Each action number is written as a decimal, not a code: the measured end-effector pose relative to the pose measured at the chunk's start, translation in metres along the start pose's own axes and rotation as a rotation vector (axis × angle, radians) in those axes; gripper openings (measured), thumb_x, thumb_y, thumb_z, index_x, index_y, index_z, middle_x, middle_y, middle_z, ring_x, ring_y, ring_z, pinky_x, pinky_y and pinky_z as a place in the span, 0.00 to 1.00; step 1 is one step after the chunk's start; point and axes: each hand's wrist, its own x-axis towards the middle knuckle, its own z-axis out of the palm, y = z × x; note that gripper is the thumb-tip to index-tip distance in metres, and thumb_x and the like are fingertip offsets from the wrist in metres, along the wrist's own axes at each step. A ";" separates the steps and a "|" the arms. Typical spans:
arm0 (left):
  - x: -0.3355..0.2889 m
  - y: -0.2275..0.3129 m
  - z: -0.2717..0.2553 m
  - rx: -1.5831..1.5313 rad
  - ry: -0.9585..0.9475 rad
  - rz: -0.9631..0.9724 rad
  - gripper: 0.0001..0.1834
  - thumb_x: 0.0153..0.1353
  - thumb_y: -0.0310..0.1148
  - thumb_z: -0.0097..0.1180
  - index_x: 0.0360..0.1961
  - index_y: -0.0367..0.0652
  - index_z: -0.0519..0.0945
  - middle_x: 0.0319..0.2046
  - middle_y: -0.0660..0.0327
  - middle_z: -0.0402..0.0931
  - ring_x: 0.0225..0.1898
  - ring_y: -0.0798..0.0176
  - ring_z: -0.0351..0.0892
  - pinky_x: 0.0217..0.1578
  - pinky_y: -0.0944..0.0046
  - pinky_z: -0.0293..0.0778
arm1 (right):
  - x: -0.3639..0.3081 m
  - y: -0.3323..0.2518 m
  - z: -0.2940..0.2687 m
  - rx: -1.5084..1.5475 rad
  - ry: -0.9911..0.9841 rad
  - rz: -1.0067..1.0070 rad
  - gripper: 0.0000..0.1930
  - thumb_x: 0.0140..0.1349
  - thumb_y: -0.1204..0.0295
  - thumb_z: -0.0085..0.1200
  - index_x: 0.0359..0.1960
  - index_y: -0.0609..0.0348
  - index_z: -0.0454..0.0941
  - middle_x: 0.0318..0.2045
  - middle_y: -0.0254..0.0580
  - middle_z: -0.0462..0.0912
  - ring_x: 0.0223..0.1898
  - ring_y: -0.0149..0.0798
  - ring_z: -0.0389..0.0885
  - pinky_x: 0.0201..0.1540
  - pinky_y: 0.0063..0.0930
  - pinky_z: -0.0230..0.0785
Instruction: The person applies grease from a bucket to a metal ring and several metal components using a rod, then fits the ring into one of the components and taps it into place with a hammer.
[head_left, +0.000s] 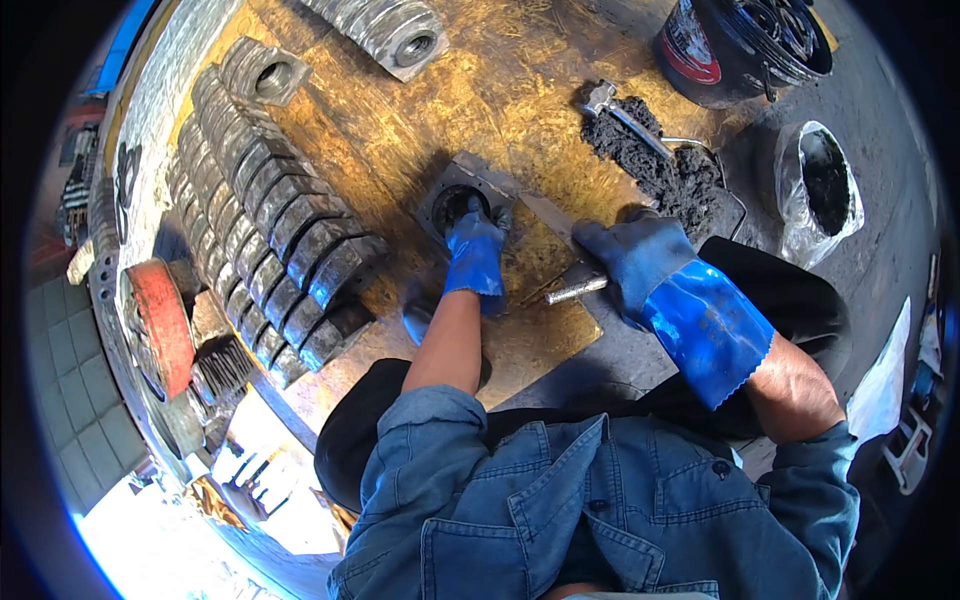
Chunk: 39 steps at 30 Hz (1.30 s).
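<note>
Both my hands wear blue rubber gloves. My left hand [474,245] is closed on a square dark metal block [437,203] with a round hole, its fingers at the hole's rim and partly inside. The block rests on the yellow-brown worktop. My right hand [635,255] is closed round the near end of a flat metal blade [545,214], whose far end reaches the block's right edge. Its handle is hidden in the glove. A short silver rod [577,290] lies just below the right hand.
Rows of similar metal blocks [290,205] stand at left. At right, a hammer [630,120] lies on a black paste-like heap [675,185], near a black bucket [700,60] and a plastic bag of black material [845,205]. A red round part [162,328] sits far left.
</note>
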 end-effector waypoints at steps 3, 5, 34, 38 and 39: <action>-0.003 -0.011 -0.004 0.006 0.155 -0.009 0.44 0.55 0.64 0.54 0.65 0.42 0.69 0.55 0.44 0.76 0.55 0.41 0.76 0.58 0.46 0.69 | 0.004 -0.009 -0.005 0.022 -0.174 0.058 0.21 0.50 0.74 0.58 0.49 0.56 0.75 0.25 0.50 0.82 0.33 0.57 0.82 0.37 0.48 0.73; 0.002 -0.024 0.003 0.017 0.329 0.063 0.46 0.53 0.64 0.57 0.63 0.39 0.70 0.53 0.43 0.77 0.54 0.40 0.77 0.56 0.49 0.71 | 0.001 -0.009 0.003 0.027 -0.120 0.022 0.19 0.52 0.74 0.56 0.48 0.55 0.75 0.24 0.50 0.82 0.31 0.56 0.82 0.36 0.47 0.73; -0.029 -0.027 -0.024 0.760 0.266 0.345 0.13 0.66 0.36 0.44 0.38 0.54 0.84 0.36 0.56 0.85 0.40 0.52 0.86 0.45 0.47 0.75 | 0.002 0.003 -0.020 0.246 -0.190 0.267 0.22 0.59 0.72 0.55 0.57 0.48 0.76 0.40 0.52 0.84 0.42 0.56 0.83 0.44 0.48 0.76; -0.029 -0.038 -0.026 0.703 0.331 0.283 0.12 0.64 0.34 0.47 0.40 0.54 0.84 0.38 0.55 0.85 0.43 0.51 0.85 0.47 0.50 0.76 | 0.002 -0.004 -0.030 0.289 -0.144 0.241 0.21 0.60 0.70 0.53 0.57 0.48 0.76 0.37 0.52 0.85 0.41 0.55 0.84 0.43 0.47 0.76; -0.040 -0.035 -0.035 0.676 0.354 0.236 0.12 0.64 0.34 0.48 0.40 0.54 0.84 0.39 0.55 0.85 0.44 0.51 0.85 0.47 0.50 0.76 | 0.004 -0.008 -0.035 0.295 -0.158 0.229 0.21 0.60 0.70 0.52 0.57 0.48 0.76 0.37 0.52 0.85 0.40 0.55 0.84 0.43 0.47 0.75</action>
